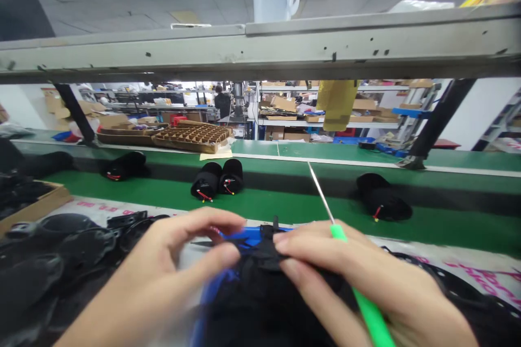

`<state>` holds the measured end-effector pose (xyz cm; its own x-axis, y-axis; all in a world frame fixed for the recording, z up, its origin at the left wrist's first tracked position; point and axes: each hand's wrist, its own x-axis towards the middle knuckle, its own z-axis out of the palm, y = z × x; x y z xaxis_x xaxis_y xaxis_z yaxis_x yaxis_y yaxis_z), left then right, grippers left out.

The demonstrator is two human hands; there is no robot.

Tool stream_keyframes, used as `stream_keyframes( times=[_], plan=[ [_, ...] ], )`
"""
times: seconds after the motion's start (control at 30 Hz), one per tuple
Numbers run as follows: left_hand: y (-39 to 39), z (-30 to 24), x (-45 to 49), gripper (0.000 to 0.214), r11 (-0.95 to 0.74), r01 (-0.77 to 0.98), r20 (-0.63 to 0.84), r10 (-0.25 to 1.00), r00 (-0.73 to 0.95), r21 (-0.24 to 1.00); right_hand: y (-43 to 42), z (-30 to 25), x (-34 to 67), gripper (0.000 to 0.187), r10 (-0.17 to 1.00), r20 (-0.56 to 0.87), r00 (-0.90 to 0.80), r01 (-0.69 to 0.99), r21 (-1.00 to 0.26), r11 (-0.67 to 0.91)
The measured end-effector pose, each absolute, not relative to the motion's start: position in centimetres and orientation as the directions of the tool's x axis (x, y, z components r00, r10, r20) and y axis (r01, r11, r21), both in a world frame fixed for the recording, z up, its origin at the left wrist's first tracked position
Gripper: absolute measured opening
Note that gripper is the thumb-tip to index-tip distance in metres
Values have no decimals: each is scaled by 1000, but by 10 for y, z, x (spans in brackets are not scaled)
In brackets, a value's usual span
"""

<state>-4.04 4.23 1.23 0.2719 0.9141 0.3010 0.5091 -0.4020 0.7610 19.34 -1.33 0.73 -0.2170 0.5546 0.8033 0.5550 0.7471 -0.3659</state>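
Observation:
My left hand (175, 265) is curled, its thumb and fingers pinching the near edge of a black and blue part (252, 271) that sits low in the middle of the view. My right hand (366, 287) presses its fingers on the same black part from the right and holds a green-handled screwdriver (366, 303), whose thin metal shaft (321, 195) points up and away. Red wires show at the part's top edge between my fingers.
A green conveyor belt (285, 203) runs across, carrying black cylindrical parts with red wires (217, 179), (124, 165), (382, 198). Black moulded pieces (61, 249) pile up at the left beside a cardboard box (36, 206). Cardboard divider trays (191, 135) lie beyond. A grey shelf beam (260, 51) spans overhead. A person stands far back.

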Motion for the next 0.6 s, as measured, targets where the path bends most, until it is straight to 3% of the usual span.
stream_keyframes(
  times=[0.03, 0.1, 0.2, 0.3, 0.37, 0.43, 0.53, 0.6],
  plan=[
    [54, 5, -56, 48, -358, 761, 302, 927, 221, 541, -13, 8, 197, 21, 566, 798, -207, 591, -359, 722],
    [78, -14, -90, 47, -264, 911, 280, 944, 176, 316, -13, 9, 202, 19, 604, 780, -164, 637, -384, 669],
    [105, -45, -129, 24, -68, 997, 164, 985, 60, 45, -12, 9, 207, 17, 628, 769, -115, 630, -433, 645],
    [112, -64, -146, 13, 29, 996, 76, 997, -23, -86, -12, 8, 205, 16, 621, 771, -138, 623, -420, 660],
    [109, -65, -148, 11, 60, 996, 72, 996, -55, -59, -12, 10, 203, 16, 618, 772, -145, 624, -414, 663],
    [104, -57, -148, 13, 70, 995, 109, 991, -77, 71, -13, 11, 202, 15, 617, 774, -138, 627, -414, 660],
    [92, -32, -139, 18, -23, 890, 157, 986, -56, 456, -13, 13, 202, 14, 624, 772, -119, 622, -432, 653],
    [79, -14, -125, 30, -105, 680, 160, 987, -19, 726, -12, 12, 201, 12, 630, 767, -124, 612, -440, 657]
  ],
)
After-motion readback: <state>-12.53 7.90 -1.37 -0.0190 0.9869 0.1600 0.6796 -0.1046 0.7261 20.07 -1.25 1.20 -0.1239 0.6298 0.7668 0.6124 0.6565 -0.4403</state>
